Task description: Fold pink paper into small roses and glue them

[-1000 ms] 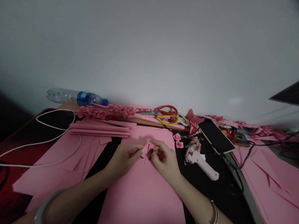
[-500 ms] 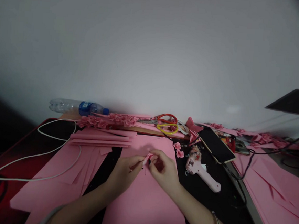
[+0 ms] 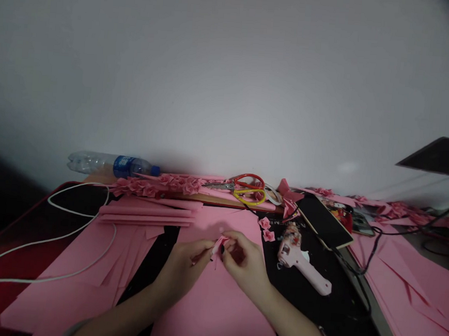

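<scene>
A small folded pink paper piece (image 3: 219, 243) is pinched between both sets of fingertips above a pink paper sheet (image 3: 217, 307). My left hand (image 3: 186, 262) grips its left side with thumb and forefinger. On its right side, my right hand (image 3: 244, 257) has dark-nailed thumb and fingers closed on it. The fingers cover part of the piece, so its exact shape is hard to make out. Two small pink paper flowers (image 3: 267, 229) lie just beyond my right hand. Right of them rests a pink glue gun (image 3: 304, 265) on the black surface.
Pink paper rolls (image 3: 147, 212) and sheets (image 3: 72, 270) lie left, crossed by a white cable (image 3: 48, 234). Along the wall are a plastic bottle (image 3: 112, 165), paper flowers (image 3: 153, 184) and scissors (image 3: 248, 188). A phone (image 3: 325, 221), black cords (image 3: 373, 252) and more paper (image 3: 405, 286) occupy the right.
The view has shifted slightly, so the scene sits a little lower and further left. Both hands keep their hold on the pink paper piece, nearly in the same pose.
</scene>
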A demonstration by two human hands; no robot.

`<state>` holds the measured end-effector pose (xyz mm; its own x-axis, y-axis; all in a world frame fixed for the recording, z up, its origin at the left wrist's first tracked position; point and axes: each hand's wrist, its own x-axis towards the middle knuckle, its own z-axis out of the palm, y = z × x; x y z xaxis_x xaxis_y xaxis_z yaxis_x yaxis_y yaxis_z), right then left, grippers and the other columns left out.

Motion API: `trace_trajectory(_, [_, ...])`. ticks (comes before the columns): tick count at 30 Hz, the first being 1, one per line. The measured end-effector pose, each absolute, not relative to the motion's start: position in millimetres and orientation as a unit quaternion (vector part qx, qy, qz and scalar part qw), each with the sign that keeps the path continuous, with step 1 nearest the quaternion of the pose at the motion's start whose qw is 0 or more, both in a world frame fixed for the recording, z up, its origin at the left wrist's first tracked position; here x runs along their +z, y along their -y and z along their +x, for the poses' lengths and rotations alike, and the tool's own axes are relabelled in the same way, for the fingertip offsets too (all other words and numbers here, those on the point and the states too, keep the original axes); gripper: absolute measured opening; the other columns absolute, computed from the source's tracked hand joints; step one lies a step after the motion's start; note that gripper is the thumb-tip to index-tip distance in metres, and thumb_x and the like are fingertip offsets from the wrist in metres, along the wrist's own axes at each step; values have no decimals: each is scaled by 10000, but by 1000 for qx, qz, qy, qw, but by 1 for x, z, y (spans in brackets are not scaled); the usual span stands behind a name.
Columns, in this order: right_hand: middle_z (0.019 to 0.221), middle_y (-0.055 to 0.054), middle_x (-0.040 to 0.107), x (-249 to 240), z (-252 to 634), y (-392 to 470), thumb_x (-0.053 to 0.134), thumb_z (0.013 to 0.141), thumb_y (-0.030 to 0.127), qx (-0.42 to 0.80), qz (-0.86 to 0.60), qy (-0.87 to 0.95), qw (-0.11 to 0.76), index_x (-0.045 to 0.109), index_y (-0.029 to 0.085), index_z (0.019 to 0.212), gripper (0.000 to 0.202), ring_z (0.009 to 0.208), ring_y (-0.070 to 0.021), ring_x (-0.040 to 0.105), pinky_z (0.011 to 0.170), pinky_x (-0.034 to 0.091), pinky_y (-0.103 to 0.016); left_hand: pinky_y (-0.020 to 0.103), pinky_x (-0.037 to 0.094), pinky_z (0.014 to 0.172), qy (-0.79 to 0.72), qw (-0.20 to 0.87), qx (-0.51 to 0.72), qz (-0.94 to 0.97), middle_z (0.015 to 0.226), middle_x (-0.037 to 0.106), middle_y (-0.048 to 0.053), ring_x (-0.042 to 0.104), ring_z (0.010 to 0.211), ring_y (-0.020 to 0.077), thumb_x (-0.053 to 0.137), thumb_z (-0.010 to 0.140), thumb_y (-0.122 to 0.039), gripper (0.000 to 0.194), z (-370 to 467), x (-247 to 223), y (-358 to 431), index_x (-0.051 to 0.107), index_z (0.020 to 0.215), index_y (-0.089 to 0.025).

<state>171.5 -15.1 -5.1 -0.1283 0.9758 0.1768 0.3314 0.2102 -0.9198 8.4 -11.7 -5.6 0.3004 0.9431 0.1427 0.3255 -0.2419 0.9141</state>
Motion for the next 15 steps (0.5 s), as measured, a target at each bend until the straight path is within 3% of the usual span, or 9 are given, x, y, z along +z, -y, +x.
trace_trajectory(9, [696,-9,622,-4,173,16,501,691,77,379,-503,651,424,581,163,1000,330,594,-131,595,566,491,-239,190,378,496,-478,401,339,704,620,635,-2,567,564,130,501,843,-244,236,9,-4,12,720,865,-160])
trace_trajectory(15, [688,-7,614,-5,173,17,517,700,87,381,-506,649,421,585,175,987,308,587,-129,591,564,490,-237,185,382,473,-467,402,358,701,595,628,-11,545,527,121,506,831,-273,239,9,-4,13,723,823,-172])
